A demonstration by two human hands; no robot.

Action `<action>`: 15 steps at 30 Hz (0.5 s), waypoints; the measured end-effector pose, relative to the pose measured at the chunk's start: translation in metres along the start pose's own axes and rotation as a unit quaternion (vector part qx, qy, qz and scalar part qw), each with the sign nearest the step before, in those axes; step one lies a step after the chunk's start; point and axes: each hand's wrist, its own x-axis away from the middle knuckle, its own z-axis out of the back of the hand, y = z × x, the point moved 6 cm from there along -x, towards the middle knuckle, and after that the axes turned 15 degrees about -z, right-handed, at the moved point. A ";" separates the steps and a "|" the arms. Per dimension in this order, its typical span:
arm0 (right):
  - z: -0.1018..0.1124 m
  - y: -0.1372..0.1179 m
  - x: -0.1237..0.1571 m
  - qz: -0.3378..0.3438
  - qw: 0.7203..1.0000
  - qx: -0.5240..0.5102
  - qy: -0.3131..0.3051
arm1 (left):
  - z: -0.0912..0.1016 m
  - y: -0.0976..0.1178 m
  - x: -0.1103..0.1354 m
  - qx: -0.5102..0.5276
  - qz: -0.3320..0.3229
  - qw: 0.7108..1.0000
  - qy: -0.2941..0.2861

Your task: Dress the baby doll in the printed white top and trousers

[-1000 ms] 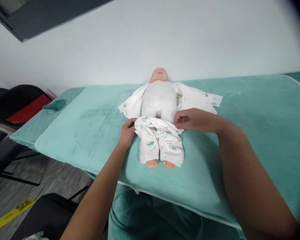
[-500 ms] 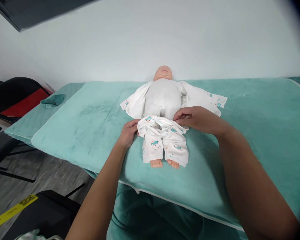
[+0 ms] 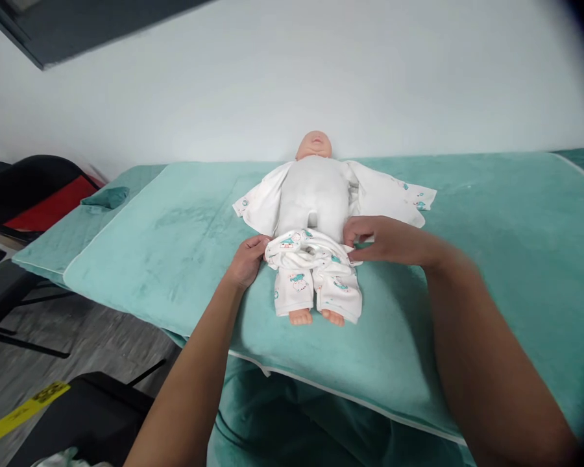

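A baby doll (image 3: pixel 314 191) lies on its back on the green bed, its head by the wall and its bare feet toward me. Its white printed jacket (image 3: pixel 387 191) is spread open, with the sleeves out to both sides. White printed baby pants (image 3: pixel 294 292) cover its legs, the waist part bunched at the hips. My left hand (image 3: pixel 247 261) is closed on the left edge of the bunched waist. At the right edge, my right hand (image 3: pixel 377 240) pinches the same cloth between thumb and fingers.
The green velvety cover (image 3: pixel 175 233) spreads over the bed on both sides of the doll. Black chairs (image 3: pixel 43 175) stand on the left, one with red on it. A black seat (image 3: pixel 87 408) with a yellow strip is at lower left. Overhead hangs a dark panel (image 3: pixel 102 26).
My right hand has shifted its grip slightly at the right side of the waist. The cloth there is drawn a little differently. The view has moved slightly; my left hand stays on its edge.
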 end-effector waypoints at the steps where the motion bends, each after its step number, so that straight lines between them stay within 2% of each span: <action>1: 0.001 -0.001 0.000 0.012 1.000 -0.012 0.015 | 0.000 0.000 0.000 0.001 0.000 1.000 0.003; 3: 0.003 0.000 -0.002 0.017 0.997 -0.043 0.068 | 0.001 -0.001 0.001 0.003 0.000 1.000 0.011; 5: 0.007 0.004 -0.007 0.002 0.985 -0.078 0.156 | 0.001 -0.002 0.001 0.003 -0.001 1.000 0.016; 7: 0.010 0.011 -0.013 -0.019 0.959 -0.116 0.259 | 0.001 -0.002 0.001 0.001 -0.001 1.000 0.018; 9: 0.010 0.018 -0.019 -0.035 0.929 -0.151 0.336 | 0.000 -0.001 0.001 -0.001 0.000 1.000 0.016; 11: 0.005 0.024 -0.027 -0.038 0.910 -0.175 0.373 | -0.002 0.000 0.002 -0.003 -0.002 1.000 0.010; 15: 0.001 0.035 -0.035 -0.018 0.894 -0.185 0.408 | -0.006 0.004 0.003 0.000 -0.020 1.000 -0.001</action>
